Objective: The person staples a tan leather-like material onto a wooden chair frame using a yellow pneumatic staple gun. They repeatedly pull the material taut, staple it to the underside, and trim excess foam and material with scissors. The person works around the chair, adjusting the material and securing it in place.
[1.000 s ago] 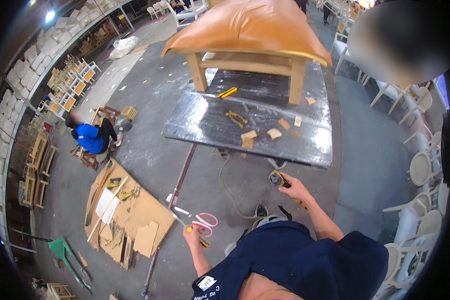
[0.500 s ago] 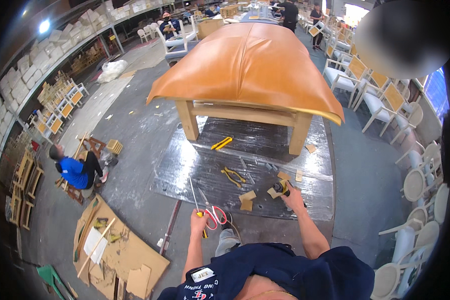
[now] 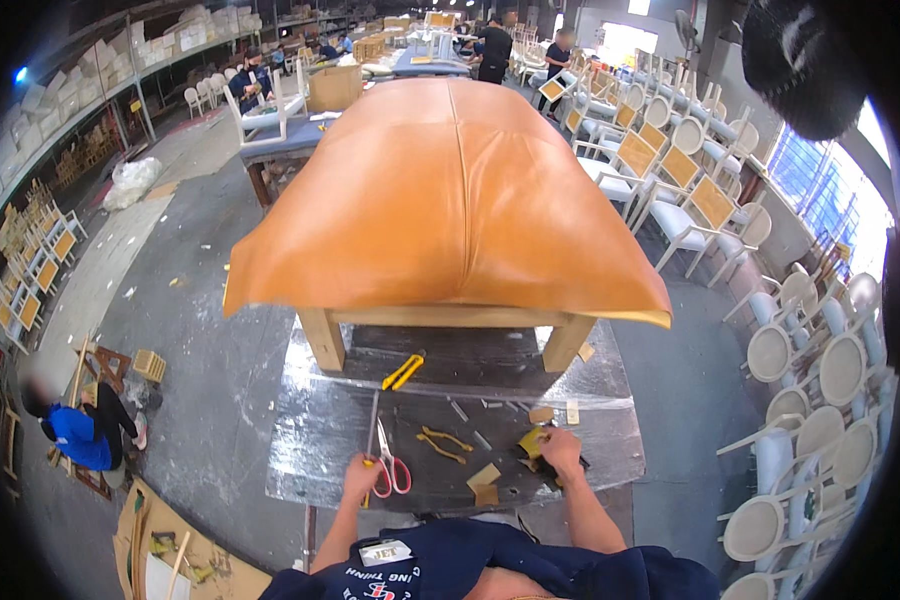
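My left hand (image 3: 359, 479) grips a pair of scissors (image 3: 384, 460) with red and yellow handles, blades pointing away over a dark plastic-covered worktable (image 3: 610, 440). My right hand (image 3: 560, 452) rests on that table, closed on a small dark and yellow tool (image 3: 533, 445); what kind I cannot tell. Small cardboard-coloured scraps (image 3: 484, 480) lie between my hands. Two thin yellow strips (image 3: 440, 443) and a yellow-handled tool (image 3: 403, 372) lie farther in. Beyond them stands a large wooden frame (image 3: 322, 338) covered in tan leather (image 3: 450, 190).
A person in blue (image 3: 75, 430) crouches on the floor at left by wooden pieces. Cardboard sheets (image 3: 170, 560) lie at lower left. White round-backed chairs (image 3: 820, 400) crowd the right side. More people and worktables are at the far back.
I have come closer to the worktable and the view has tilted up. Both hands now reach onto the tabletop, the left with the scissors, the right with the small tool.
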Available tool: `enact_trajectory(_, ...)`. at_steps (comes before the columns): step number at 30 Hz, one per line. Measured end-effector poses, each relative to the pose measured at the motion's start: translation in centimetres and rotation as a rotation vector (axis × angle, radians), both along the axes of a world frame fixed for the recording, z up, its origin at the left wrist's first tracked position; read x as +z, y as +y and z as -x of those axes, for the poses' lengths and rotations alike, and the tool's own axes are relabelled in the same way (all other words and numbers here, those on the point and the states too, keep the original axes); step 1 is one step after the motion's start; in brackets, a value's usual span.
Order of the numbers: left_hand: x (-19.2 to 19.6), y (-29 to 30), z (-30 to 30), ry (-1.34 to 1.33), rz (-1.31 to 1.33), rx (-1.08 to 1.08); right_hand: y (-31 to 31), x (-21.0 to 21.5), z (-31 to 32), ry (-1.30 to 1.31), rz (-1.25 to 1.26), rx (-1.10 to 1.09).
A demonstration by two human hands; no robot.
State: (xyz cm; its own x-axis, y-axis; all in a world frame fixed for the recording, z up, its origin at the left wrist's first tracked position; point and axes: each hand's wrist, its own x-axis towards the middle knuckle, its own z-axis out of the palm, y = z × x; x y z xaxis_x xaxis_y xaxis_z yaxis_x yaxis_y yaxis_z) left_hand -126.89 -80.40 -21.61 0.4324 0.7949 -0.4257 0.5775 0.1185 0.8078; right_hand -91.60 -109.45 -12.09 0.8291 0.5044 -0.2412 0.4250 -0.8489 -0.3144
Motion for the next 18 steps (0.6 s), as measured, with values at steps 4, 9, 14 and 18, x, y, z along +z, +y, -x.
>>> enact_trajectory(4,2.2,-0.2,-0.1,0.146,-0.292,-0.098,9.6,7.7,-1.3,-0.152,-0.324,0.057)
enact_trajectory(9,5.0,0.4,-3.2,0.241,-0.568,-0.19,19.0,12.6,-3.6,-0.549,-0.657,0.256)
enact_trajectory(14,14.6,8.8,-8.4,-0.233,-0.905,-0.165,25.9,11.7,-6.6,-0.436,-0.473,0.329)
enact_trajectory(18,21.6,15.1,-14.7,-0.28,-0.962,-0.249,27.7,8.9,-9.1,-0.596,-0.487,0.393)
